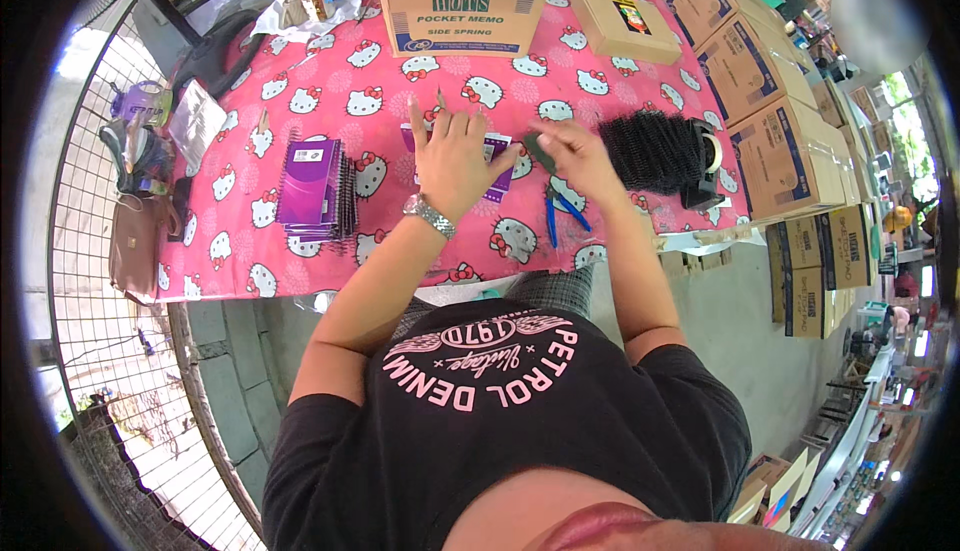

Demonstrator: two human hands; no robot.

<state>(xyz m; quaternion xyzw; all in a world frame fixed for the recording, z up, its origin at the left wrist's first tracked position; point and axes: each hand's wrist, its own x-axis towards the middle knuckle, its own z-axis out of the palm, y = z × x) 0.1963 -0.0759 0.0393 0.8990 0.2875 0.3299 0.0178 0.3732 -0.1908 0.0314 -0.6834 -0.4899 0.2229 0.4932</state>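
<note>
My left hand [452,154] lies flat, fingers spread, on a small purple notebook [497,173] on the pink cartoon-print tablecloth [330,81]. A metal watch is on that wrist. My right hand [575,151] is beside it to the right, fingers pinched on a thin dark spiral wire [540,151] at the notebook's right edge. Blue-handled pliers [562,213] lie on the cloth just below my right hand. A heap of black spiral wires [652,149] sits right of my right hand.
A stack of purple spiral notebooks [318,188] lies at the left. A tape dispenser [706,163] stands at the right table edge. Open cardboard boxes [465,6] sit at the back, stacked cartons [790,141] on the right. A wire fence [90,251] with a brown bag [135,241] runs along the left.
</note>
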